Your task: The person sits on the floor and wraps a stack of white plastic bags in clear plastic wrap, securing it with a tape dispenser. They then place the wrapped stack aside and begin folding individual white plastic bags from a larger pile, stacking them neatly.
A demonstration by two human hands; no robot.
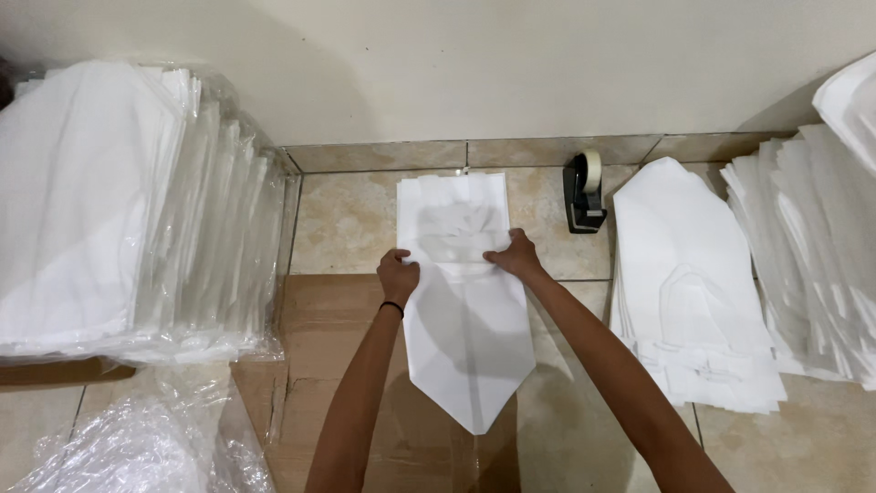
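A white paper piece (465, 338) with a pointed near end lies on the tiled floor and partly on brown cardboard (319, 365). Its far end is folded into a squarish section (453, 210). My left hand (398, 276) presses on the paper's left edge at the fold line. My right hand (516, 257) presses on the right edge at the same line. Both hands rest flat with fingers on the paper. A black band sits on my left wrist.
A black tape dispenser (582, 194) stands by the wall. A stack of folded white paper pieces (689, 292) lies to the right, with more white sheets (812, 256) beyond. A large plastic-wrapped bundle of white paper (119, 210) sits left; crumpled plastic (137, 447) lies near.
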